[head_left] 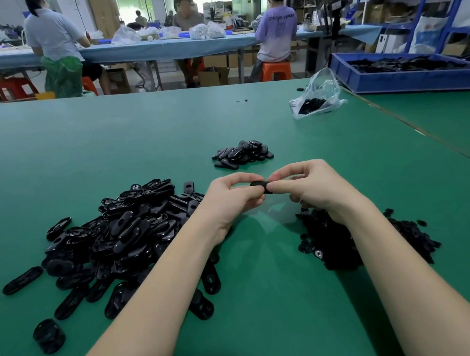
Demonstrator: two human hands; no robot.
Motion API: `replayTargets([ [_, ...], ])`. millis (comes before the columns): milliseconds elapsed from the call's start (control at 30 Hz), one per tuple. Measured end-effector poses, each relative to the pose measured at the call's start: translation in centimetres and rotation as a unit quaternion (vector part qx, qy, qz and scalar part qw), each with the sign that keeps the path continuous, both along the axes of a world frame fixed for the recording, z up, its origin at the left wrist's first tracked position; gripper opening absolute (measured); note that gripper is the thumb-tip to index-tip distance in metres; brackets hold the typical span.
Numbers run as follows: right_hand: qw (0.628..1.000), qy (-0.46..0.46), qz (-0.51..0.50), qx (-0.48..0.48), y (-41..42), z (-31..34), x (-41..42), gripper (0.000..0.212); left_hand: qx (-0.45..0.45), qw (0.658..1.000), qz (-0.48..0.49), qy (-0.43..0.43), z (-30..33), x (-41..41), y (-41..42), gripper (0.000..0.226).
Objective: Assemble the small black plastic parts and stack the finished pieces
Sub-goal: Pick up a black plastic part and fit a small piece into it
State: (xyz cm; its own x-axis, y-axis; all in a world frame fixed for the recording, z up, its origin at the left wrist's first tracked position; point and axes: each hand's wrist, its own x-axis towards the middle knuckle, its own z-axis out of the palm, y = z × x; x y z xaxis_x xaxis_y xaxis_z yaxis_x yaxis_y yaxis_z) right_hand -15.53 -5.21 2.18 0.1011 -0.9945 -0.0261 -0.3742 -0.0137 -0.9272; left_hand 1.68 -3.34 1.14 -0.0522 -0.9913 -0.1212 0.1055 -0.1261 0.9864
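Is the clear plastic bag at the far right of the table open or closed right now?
Open. The clear plastic bag lies slumped on the green table, its mouth gaping upward, with small black parts visible inside.

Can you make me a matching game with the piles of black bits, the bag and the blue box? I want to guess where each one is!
Things:
1. big pile of oval parts
2. small pile of finished pieces
3. clear plastic bag
4. blue bin

Places:
A. far right, on the next table
B. under the left arm
C. straight beyond both hands
D. on the green table, just left of the bin

Pairs: 1-B, 2-C, 3-D, 4-A
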Motion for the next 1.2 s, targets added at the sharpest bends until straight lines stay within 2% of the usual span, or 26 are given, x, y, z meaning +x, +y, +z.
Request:
replayTargets([
  [267,0.999,0.042,-0.019,0.015,-0.1,-0.2,0.3,0.009,-0.019,0.998,0.005,-0.057,-0.3,0.0,-0.1,0.016],
  [367,0.998,0.063,-0.023,-0.01,-0.2,-0.4,0.6,0.009,-0.019,0.999,0.013,-0.046,-0.3,0.2,0.0,0.015],
  [533,0.997,0.061,-0.028,-0.03,-0.3,-0.6,0.7,0.01,-0.015,0.999,0.025,-0.03,-0.3,0.1,-0.1,0.014],
  [933,0.994,0.079,-0.051,-0.062,-0.3,-1.4,1.9,0.015,-0.021,0.994,0.043,-0.102,-0.4,0.4,-0.3,0.015],
  [1100,0.994,0.069,-0.054,-0.069,-0.2,-1.4,2.1,0.014,-0.033,0.992,0.055,-0.111,-0.5,0.2,-0.4,0.014],
  [1167,0.996,0.031,-0.052,-0.058,-0.2,-1.1,1.9,0.013,-0.066,0.992,0.043,-0.102,-0.3,0.2,-0.3,0.015],
  [1200,0.997,0.003,-0.053,-0.05,-0.3,-1.0,1.7,0.012,-0.096,0.987,0.038,-0.125,-0.2,0.3,-0.3,0.018],
])
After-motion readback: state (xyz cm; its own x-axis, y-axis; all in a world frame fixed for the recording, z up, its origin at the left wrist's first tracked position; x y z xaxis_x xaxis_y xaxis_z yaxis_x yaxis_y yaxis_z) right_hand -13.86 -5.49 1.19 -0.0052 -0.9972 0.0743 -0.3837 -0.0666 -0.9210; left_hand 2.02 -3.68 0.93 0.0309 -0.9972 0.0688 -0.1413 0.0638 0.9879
